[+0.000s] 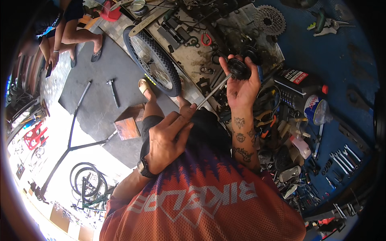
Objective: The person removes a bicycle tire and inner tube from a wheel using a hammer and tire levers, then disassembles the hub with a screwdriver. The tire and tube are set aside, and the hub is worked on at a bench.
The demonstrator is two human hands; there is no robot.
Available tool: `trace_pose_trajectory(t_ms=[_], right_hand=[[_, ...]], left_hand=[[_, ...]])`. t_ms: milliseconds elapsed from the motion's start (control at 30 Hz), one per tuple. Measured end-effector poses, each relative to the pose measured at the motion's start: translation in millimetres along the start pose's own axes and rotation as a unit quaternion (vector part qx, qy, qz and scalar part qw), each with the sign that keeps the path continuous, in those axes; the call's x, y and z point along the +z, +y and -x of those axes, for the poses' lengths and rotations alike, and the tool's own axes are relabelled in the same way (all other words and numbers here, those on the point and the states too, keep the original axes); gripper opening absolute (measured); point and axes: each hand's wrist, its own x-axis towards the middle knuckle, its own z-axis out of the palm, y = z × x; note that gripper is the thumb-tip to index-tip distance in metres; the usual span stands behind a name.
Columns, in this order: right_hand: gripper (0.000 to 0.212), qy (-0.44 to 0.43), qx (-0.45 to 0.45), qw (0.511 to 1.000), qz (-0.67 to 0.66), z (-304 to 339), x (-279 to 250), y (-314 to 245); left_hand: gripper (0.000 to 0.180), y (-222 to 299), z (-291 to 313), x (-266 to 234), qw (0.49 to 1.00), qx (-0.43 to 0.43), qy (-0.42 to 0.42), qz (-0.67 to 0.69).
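The person's left hand (167, 138) is closed around the near end of a thin metal rod (214, 92); whatever handle it may have is hidden under the fingers. The right hand (243, 89), palm up, clasps a round black part (239, 70) between thumb and fingers, raised in front of the cluttered bench. The step in hand looks like working at that part with the rod's tip. The next move probably calls for a firm hold on the part and steady, well-aligned pressure from the left. The rod's long axis runs diagonally, from the left hand up and right, its tip meeting the part's left side; whether it goes inside cannot be told. The part is squat, its broad face tilted upward, without a clear long axis.
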Motion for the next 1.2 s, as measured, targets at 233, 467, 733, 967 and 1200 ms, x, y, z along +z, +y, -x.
trace_pose_trajectory(t_ms=[233, 467, 733, 967, 1200], right_hand=[[0.024, -0.041, 0.015, 0.998, -0.046, -3, 6, -1], [0.021, 0.019, -0.028, 0.998, -0.053, -8, 20, 7], [0.021, -0.099, 0.017, 0.995, 0.017, -21, 10, -13], [0.008, -0.088, -0.018, 0.996, 0.025, -23, 17, -17], [0.018, -0.108, -0.02, 0.994, -0.001, -22, 19, -22]], left_hand=[[0.048, -9, -10, -4, 0.993, 0.008, -0.004, 0.119], [0.051, 7, -12, 15, 0.997, -0.011, 0.039, 0.072], [0.044, -5, -35, -55, 0.974, -0.092, -0.106, 0.18], [0.047, 12, -29, -25, 0.999, 0.035, 0.002, -0.006], [0.055, 13, -23, -6, 0.998, 0.038, 0.009, 0.044]])
